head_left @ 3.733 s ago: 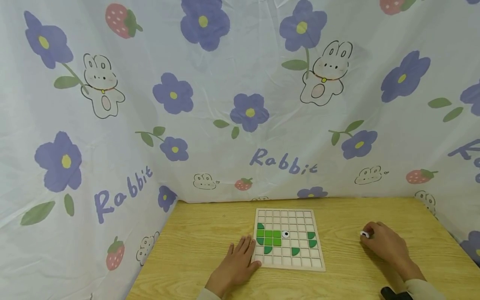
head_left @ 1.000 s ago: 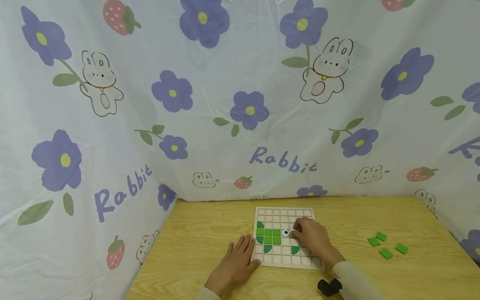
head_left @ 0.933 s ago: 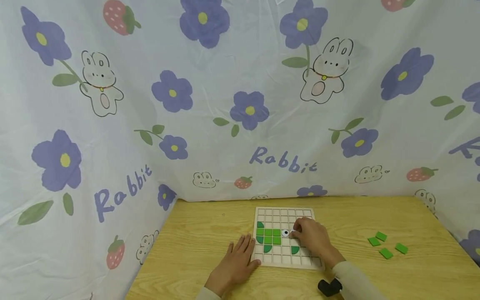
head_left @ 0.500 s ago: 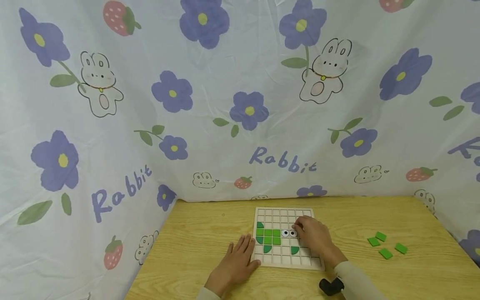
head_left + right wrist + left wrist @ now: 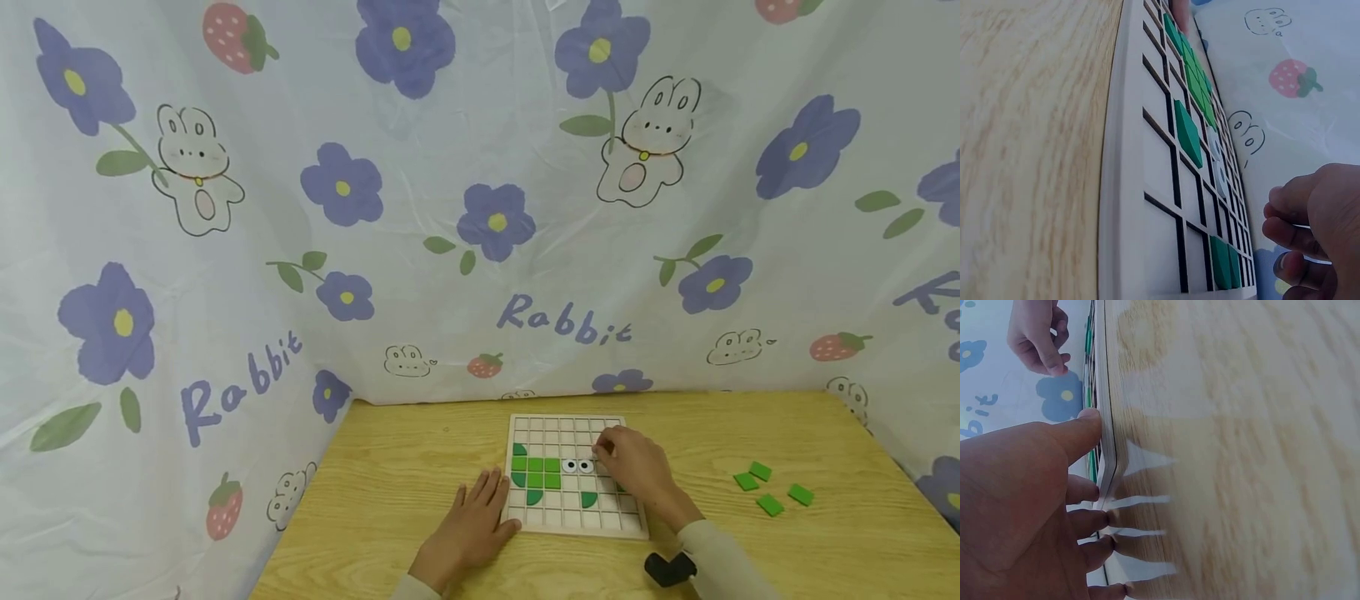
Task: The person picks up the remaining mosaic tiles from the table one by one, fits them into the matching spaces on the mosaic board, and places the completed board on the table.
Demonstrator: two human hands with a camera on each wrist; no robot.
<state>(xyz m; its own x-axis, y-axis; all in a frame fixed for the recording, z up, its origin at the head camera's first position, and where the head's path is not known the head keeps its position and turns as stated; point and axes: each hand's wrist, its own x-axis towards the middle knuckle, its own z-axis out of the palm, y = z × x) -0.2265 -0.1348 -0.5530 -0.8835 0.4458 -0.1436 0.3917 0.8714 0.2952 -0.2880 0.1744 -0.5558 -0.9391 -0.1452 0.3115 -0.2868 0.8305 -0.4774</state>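
A square wooden grid board [image 5: 551, 424] lies on the table. Light green square tiles [image 5: 536, 480] fill a block of its left cells, with dark green quarter-round tiles [image 5: 588, 500] around them. Two round white eye tiles [image 5: 586, 467] sit side by side right of the block. My left hand [image 5: 471, 521] rests flat at the board's left edge, fingers straight, thumb touching the near corner. Above the right part of the board hovers my right hand [image 5: 641, 468], its fingers loosely bent with nothing between them in the right wrist view; it partly covers dark green tiles there.
Several loose light green tiles [image 5: 770, 505] lie on the wooden table [image 5: 750, 433] to the right. A black device [image 5: 670, 569] is beside the right sleeve. A patterned white curtain [image 5: 420, 333] closes off the back and left.
The right hand brought a second eye tile from the right side of the table and set it beside the first. It has let go and lifted slightly rightward. The left hand has stayed put.
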